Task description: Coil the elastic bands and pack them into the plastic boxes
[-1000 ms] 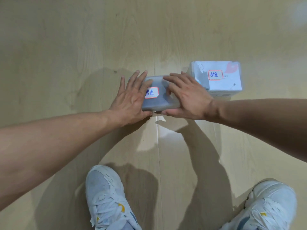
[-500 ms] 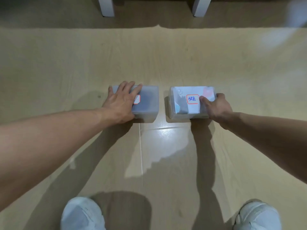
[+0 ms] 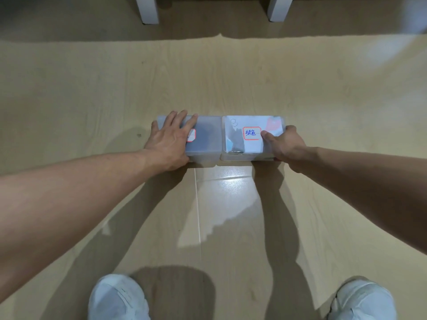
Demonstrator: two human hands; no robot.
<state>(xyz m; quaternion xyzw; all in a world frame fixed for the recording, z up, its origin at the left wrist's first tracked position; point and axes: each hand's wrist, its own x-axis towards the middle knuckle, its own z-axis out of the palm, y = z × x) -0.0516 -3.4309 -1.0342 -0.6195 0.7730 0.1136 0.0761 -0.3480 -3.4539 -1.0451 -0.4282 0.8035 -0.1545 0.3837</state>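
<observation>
Two plastic boxes sit side by side, touching, on the floor [image 3: 231,84]. The left hand [image 3: 169,139] lies flat on the left box [image 3: 205,139]. The right hand [image 3: 285,144] holds the right box [image 3: 242,125] by its end.

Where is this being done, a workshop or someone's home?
Probably an indoor room, home-like: work happens on a wood-pattern floor, white furniture legs stand behind, and the person's white shoes show below the two plastic boxes.

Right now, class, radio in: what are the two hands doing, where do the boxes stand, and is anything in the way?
Left hand flat on left box. Right hand gripping right box. Boxes lidded, side by side. Nothing blocking.
</observation>
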